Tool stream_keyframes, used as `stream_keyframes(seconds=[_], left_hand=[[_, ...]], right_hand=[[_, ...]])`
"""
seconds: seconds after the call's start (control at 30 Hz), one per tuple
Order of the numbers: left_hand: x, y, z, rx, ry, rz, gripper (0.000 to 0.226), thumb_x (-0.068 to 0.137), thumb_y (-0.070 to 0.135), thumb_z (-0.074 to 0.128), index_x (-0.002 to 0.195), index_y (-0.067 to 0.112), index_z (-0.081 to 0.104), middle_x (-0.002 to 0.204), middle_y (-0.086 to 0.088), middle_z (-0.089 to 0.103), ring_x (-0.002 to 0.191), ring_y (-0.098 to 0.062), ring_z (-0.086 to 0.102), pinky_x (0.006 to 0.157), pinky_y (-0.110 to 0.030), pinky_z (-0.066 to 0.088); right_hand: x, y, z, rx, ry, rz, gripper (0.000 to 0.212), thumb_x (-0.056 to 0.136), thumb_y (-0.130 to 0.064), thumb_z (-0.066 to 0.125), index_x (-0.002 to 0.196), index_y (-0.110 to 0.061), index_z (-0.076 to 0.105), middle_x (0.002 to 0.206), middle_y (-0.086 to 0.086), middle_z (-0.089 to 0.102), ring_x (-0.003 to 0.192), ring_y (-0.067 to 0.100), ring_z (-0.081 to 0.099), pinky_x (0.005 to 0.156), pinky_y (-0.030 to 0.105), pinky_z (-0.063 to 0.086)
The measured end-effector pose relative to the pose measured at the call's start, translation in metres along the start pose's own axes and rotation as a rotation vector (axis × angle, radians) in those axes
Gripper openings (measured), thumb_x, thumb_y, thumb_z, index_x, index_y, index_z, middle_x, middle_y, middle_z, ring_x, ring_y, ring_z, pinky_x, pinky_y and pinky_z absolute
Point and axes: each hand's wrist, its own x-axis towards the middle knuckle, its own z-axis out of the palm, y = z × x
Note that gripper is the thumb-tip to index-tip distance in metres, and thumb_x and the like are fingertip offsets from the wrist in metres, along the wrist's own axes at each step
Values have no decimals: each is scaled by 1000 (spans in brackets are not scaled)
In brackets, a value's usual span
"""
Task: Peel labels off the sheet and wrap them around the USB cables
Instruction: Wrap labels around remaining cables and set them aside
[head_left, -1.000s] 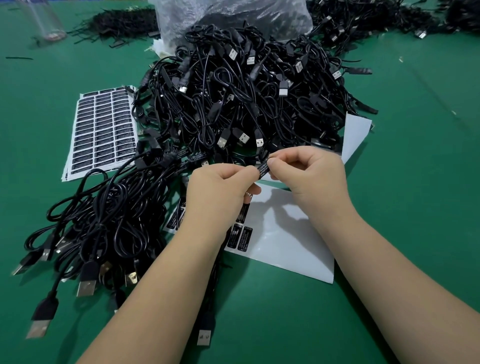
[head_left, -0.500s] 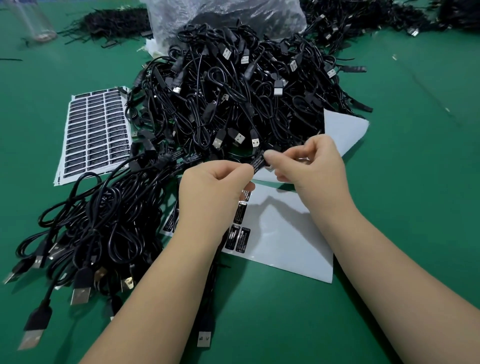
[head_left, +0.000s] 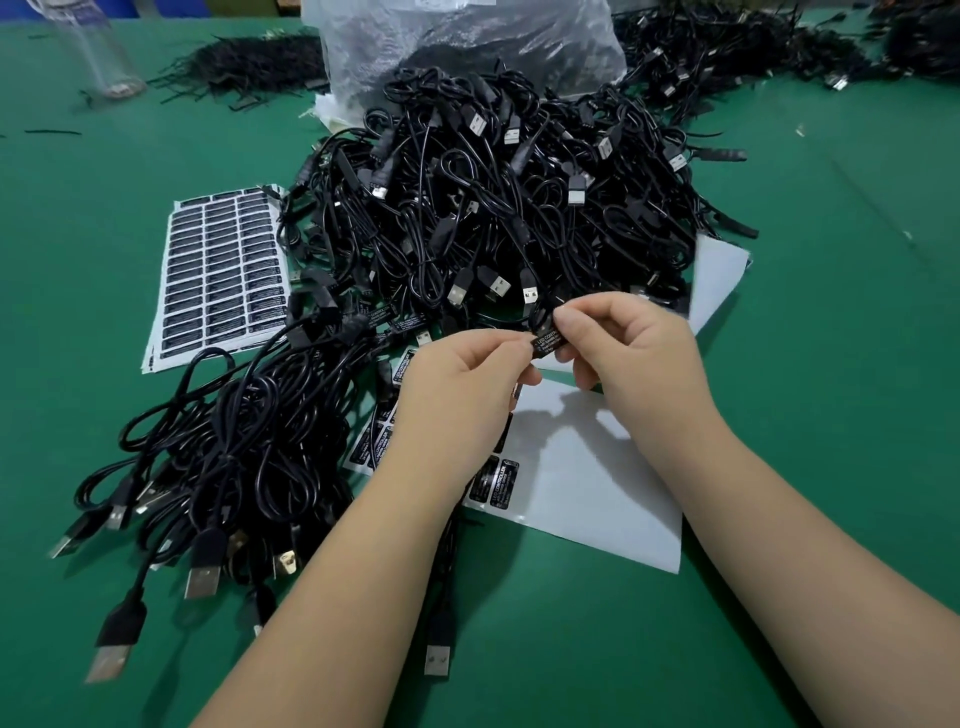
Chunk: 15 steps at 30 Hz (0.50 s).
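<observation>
A black label (head_left: 546, 344) is pinched between the left hand (head_left: 457, 395) and the right hand (head_left: 628, 348), just above the near sheet (head_left: 587, 478). The label is gripped by the thumb and forefinger of each hand and appears to be folded around a thin cable (head_left: 540, 312) that runs up into the big pile (head_left: 509, 208). How far the wrap is closed cannot be told.

Risks, judged: the label may be stuck askew or creased if the ends are pressed unevenly; the adhesive may be fouled by fingertips; the cable may be dragged out of alignment by the tangle behind.

Only a few labels are left on the near sheet, mostly under the left wrist. A full sheet (head_left: 218, 275) lies on the green desk (head_left: 831, 415) to the left, well apart. A second heap of cables (head_left: 234, 467) is spread beside the left forearm. A plastic bag (head_left: 467, 47) is set behind the pile.
</observation>
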Motion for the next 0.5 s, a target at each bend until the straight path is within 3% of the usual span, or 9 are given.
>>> stream_keyframes(seconds=[0.27, 0.37, 0.43, 0.5], left_hand=[[2, -1, -3, -5, -45, -46, 21, 87, 9, 58, 84, 25, 72, 63, 8, 67, 51, -4, 49, 47, -14, 40], [1, -2, -4, 26, -61, -11, 23, 86, 9, 60, 82, 27, 73, 65, 4, 68, 52, -4, 49, 51, -15, 41], [0, -4, -5, 79, -78, 28, 24, 86, 11, 61, 77, 27, 75, 72, -6, 69, 54, -6, 49, 54, -18, 42], [0, -4, -6, 96, -99, 42, 26, 87, 13, 60, 76, 31, 75, 73, -3, 70, 55, -4, 50, 54, -16, 42]], right_hand=[[2, 1, -1, 96, 69, 45, 16, 97, -15, 51, 92, -22, 65, 57, -6, 64, 46, 5, 50, 48, 16, 44], [-3, 1, -1, 7, 8, 18, 3, 89, -27, 64, 90, -25, 65, 60, -8, 64, 48, 5, 53, 49, 15, 44], [-5, 1, 1, -92, -55, 14, 15, 81, -32, 72, 91, -28, 63, 59, -11, 62, 48, 5, 55, 48, 15, 44], [-5, 1, 1, -116, -61, 35, 18, 79, -30, 75, 92, -29, 61, 57, -11, 61, 48, 5, 55, 47, 13, 43]])
